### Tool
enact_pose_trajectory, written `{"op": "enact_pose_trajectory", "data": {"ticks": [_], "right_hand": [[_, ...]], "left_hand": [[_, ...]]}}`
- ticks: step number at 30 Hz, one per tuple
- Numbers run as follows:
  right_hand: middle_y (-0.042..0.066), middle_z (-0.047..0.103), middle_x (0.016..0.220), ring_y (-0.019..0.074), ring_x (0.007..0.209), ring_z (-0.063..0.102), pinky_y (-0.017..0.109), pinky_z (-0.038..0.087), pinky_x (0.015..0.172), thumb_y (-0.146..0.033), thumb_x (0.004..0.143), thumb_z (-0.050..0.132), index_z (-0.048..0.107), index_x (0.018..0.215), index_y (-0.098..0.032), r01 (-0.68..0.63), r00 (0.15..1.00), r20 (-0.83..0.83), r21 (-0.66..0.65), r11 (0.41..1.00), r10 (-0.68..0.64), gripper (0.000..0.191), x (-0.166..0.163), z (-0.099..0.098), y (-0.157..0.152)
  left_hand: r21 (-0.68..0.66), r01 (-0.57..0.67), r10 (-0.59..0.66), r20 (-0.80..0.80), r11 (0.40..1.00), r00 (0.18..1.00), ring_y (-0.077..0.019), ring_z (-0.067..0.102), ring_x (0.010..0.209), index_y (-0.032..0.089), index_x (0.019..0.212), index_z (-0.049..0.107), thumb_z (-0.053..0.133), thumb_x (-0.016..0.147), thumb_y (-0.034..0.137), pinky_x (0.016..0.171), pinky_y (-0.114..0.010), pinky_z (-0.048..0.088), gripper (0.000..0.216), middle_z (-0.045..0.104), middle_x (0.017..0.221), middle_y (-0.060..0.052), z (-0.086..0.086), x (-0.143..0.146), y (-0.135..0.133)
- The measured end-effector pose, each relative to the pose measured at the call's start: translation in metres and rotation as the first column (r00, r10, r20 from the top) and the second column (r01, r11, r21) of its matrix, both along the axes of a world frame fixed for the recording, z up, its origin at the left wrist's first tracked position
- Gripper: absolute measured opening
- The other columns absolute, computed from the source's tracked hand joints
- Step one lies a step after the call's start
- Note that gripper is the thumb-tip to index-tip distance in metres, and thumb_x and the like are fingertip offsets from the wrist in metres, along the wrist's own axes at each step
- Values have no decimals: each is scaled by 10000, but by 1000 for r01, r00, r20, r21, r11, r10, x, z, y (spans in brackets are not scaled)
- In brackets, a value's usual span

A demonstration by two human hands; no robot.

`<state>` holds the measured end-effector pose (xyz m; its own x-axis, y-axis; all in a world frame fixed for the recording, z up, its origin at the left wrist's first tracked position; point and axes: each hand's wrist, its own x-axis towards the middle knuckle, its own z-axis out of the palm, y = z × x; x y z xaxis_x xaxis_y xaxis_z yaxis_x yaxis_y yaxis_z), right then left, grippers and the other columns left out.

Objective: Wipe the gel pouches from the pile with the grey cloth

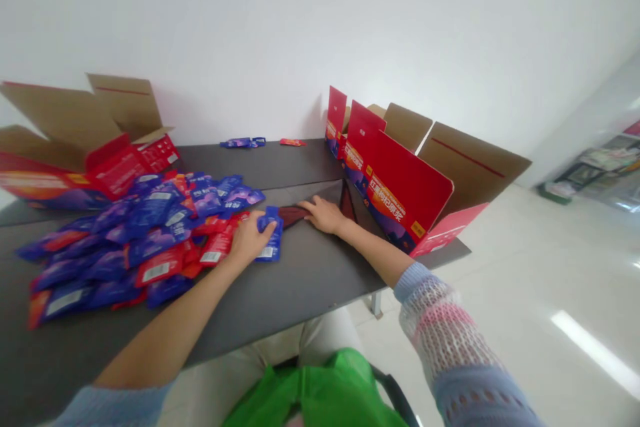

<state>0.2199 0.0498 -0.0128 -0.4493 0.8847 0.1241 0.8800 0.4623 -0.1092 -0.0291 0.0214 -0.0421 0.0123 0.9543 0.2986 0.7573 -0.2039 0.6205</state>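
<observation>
My left hand (pixel 249 238) is closed on a blue packet (pixel 271 235) at the right edge of a pile of blue and red packets (pixel 135 233) on the dark grey table (pixel 300 280). My right hand (pixel 324 213) rests on the table with its fingers lying flat on a dark red packet (pixel 293 215). It lies just left of an open red and blue cardboard box (pixel 400 193) that stands on its side at the table's right end.
A second open red carton (pixel 75 147) sits at the back left. Two loose packets (pixel 260 142) lie by the white wall. A green bag (pixel 325 393) is on my lap. The tiled floor spreads to the right.
</observation>
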Motion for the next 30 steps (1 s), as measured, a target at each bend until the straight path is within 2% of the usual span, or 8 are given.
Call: {"op": "enact_pose_trajectory", "data": {"ticks": [4,7,10,13,15,20,25,30], "right_hand": [[113,606,1257,282,1046,655,376,522,872,-440,1018,381,412,1509,-341,132,991,2,23,991,-132,501,-2,12,7],[98,602,1284,261,1091,640,362,516,896,-434,1042,274,380,1525,-332,142,989,-39,87,986,-139,505,-9,30,0],[80,616,1222,248,1022,659,357,530,845,-423,1046,242,386,1513,-364,92,995,-44,131,987,-87,492,-24,45,-17],[71,616,1133,226,887,678,335,537,758,-407,1040,281,428,1479,-413,38,999,-2,92,995,-38,463,-44,44,-40],[68,593,1151,201,856,670,307,532,720,-391,1036,317,466,1451,-430,-52,998,19,35,998,52,443,-56,34,-53],[54,490,1318,173,936,627,268,532,712,-327,1003,436,530,1408,-427,-309,951,-6,-38,950,309,427,-64,2,-61],[79,370,1516,258,1185,521,400,530,915,-522,1009,390,547,1407,-406,-319,946,-46,35,947,321,443,-60,-3,-53],[85,432,1501,343,1375,306,532,492,966,-662,968,330,527,1423,-401,-285,957,-40,37,958,286,560,-63,-3,-46]], "left_hand": [[129,-208,231,-208,970,951,-370,668,976,116,1356,527,499,877,298,848,-493,509,512,656,1209,-222,22,9,-19],[205,-115,194,-430,972,882,-396,608,1138,37,1267,600,469,852,170,920,-499,488,456,523,1423,-275,35,22,-48],[73,-39,78,-667,997,741,-382,660,1046,-33,1068,697,411,877,106,917,-491,493,371,700,1071,-292,33,39,-84],[38,-18,41,-782,999,622,-390,648,1136,-100,1291,596,355,897,49,831,-423,538,486,611,1268,-370,22,49,-110],[5,-2,5,-813,1000,583,-385,668,1104,-110,1299,588,320,898,20,760,-390,553,500,614,1245,-386,21,52,-116],[-149,8,-125,-796,989,592,-344,729,785,-94,938,721,283,864,-20,602,-368,541,450,702,841,-324,35,59,-112],[-94,-23,-66,-829,995,556,-330,733,763,-112,958,704,282,859,-32,587,-358,537,440,701,833,-324,36,64,-112],[-86,-16,-66,-854,996,516,-317,737,776,-125,1049,686,305,871,-25,567,-337,544,432,705,901,-340,31,52,-118]]}}
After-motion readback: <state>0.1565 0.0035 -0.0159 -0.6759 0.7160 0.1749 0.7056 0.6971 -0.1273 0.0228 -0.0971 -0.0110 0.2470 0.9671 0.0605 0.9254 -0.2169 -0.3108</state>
